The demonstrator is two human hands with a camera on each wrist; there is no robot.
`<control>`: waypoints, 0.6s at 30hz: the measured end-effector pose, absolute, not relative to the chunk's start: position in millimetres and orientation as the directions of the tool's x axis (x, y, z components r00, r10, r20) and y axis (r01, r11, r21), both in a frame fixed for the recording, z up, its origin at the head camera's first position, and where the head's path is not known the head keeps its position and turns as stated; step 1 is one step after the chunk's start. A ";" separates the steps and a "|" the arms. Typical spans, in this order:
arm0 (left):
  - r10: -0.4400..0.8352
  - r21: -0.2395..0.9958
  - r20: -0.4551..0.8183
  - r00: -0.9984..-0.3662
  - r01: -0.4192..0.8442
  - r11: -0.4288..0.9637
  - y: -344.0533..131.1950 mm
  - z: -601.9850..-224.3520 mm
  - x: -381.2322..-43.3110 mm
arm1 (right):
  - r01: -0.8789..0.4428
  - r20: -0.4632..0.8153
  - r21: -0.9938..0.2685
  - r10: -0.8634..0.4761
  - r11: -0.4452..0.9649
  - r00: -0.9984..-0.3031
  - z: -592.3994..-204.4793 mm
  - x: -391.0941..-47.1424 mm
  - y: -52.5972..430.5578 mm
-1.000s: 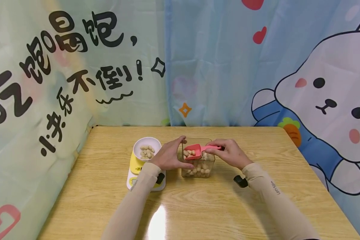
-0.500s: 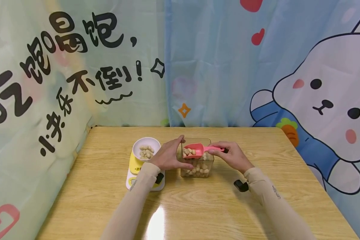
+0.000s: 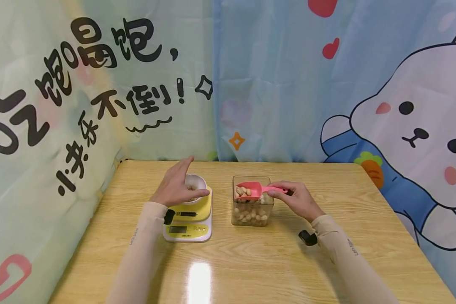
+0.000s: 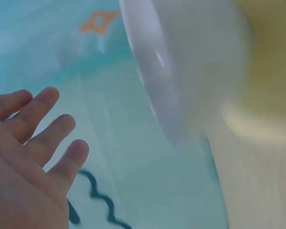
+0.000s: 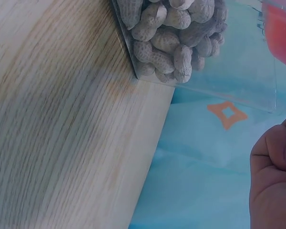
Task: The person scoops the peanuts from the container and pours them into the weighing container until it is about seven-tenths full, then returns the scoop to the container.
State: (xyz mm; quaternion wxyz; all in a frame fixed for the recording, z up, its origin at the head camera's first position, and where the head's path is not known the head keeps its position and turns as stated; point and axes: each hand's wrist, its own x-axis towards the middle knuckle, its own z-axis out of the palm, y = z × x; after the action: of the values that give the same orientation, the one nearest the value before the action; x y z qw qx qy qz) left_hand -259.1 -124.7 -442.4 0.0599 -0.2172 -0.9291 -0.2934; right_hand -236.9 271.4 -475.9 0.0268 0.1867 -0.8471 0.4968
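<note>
My right hand (image 3: pixel 298 200) grips the handle of a pink scoop (image 3: pixel 255 190) at the top of a clear square container (image 3: pixel 251 220). Peanuts in their shells (image 5: pixel 164 43) lie inside that container, and a few more (image 3: pixel 243 192) sit in the scoop. Over to the left, my left hand (image 3: pixel 176 184) is beside a white bowl (image 3: pixel 199 182), fingers extended and holding nothing. This bowl stands on a yellow and white kitchen scale (image 3: pixel 191 230). Part of the bowl is hidden behind the left hand; in the left wrist view the bowl (image 4: pixel 190 62) looks blurred, apart from the fingers.
A wooden table (image 3: pixel 243 266) carries everything. Along its back edge hangs a printed fabric curtain (image 3: pixel 270 105) with lettering and a cartoon animal. Between scale and container lies a strip of bare tabletop.
My left hand has left the container and moved left to the bowl on the scale. The right hand keeps the scoop with peanuts over the container, nearly unmoved.
</note>
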 end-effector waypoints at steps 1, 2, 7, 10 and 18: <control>0.352 0.523 0.231 -0.907 0.421 0.741 -130.8 -443.9 -258.9 | -0.343 0.232 -0.832 -0.288 0.436 -0.929 -475.6 -236.6 272.2; 0.338 0.525 0.223 -0.914 0.405 0.749 -136.2 -445.9 -258.4 | -0.343 0.234 -0.833 -0.286 0.435 -0.929 -475.4 -236.2 272.8; 0.292 0.556 0.157 -0.944 0.328 0.763 -151.6 -460.4 -255.3 | -0.348 0.244 -0.834 -0.280 0.428 -0.928 -475.0 -234.5 273.7; 0.278 0.578 0.098 -0.956 0.282 0.766 -153.9 -469.9 -254.8 | -0.351 0.252 -0.830 -0.270 0.434 -0.929 -476.2 -234.5 273.2; 0.261 0.569 0.010 -0.965 0.220 0.792 -154.5 -484.7 -255.8 | -0.324 0.232 -0.822 -0.245 0.468 -0.941 -471.9 -234.0 269.4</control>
State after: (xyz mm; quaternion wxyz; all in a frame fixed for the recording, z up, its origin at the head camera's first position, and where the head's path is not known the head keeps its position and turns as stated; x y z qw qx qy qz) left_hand -255.8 -154.5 -484.7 -0.0343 -0.1270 -0.9461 -0.2960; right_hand -234.0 269.4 -471.9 0.0407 0.1662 -0.8558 0.4882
